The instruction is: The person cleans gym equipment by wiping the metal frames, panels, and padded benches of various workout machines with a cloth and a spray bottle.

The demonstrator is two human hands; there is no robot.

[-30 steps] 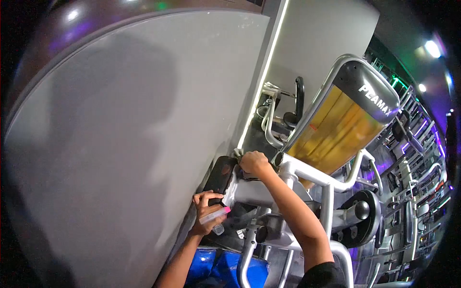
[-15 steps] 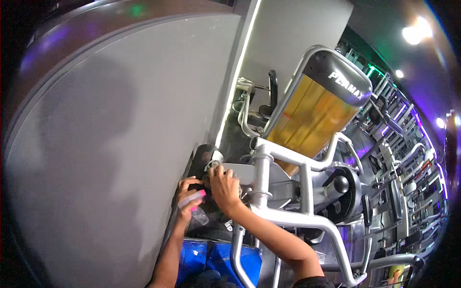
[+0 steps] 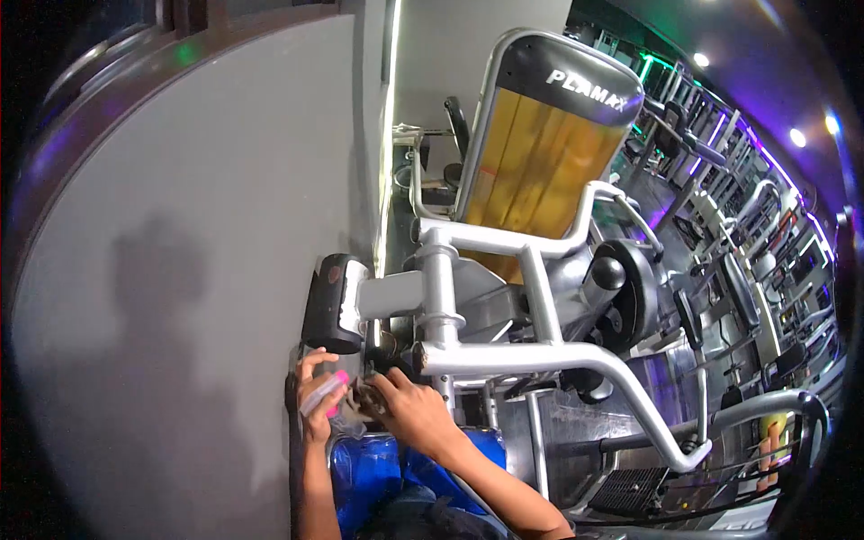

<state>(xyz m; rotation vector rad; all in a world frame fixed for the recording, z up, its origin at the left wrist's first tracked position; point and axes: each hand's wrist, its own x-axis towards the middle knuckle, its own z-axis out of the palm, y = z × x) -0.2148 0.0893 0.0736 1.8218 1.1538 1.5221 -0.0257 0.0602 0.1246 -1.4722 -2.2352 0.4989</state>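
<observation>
My left hand (image 3: pixel 317 396) is wrapped round a clear spray bottle (image 3: pixel 322 396) with pink parts, close to the grey wall. Just to its right, my right hand (image 3: pixel 409 409) grips a crumpled greyish-brown cloth (image 3: pixel 367 400). Both hands are low in the view, below a black padded roller (image 3: pixel 329 306) that joins a grey metal arm (image 3: pixel 391 294) of a gym machine. Neither hand touches the roller. Under the hands lies a shiny blue padded seat (image 3: pixel 364 468).
Silver machine tubes (image 3: pixel 504 358) cross the middle, right of my hands. Behind them stands a tall yellow panel (image 3: pixel 531 171) marked PLAMAX. The grey wall (image 3: pixel 198 180) fills the left. Further right are a black round weight (image 3: pixel 630 292) and more gym equipment.
My right hand has moved down with the cloth, away from the machine arm and roller. My left hand, holding the bottle, has come off the roller and is lower. The view has shifted.
</observation>
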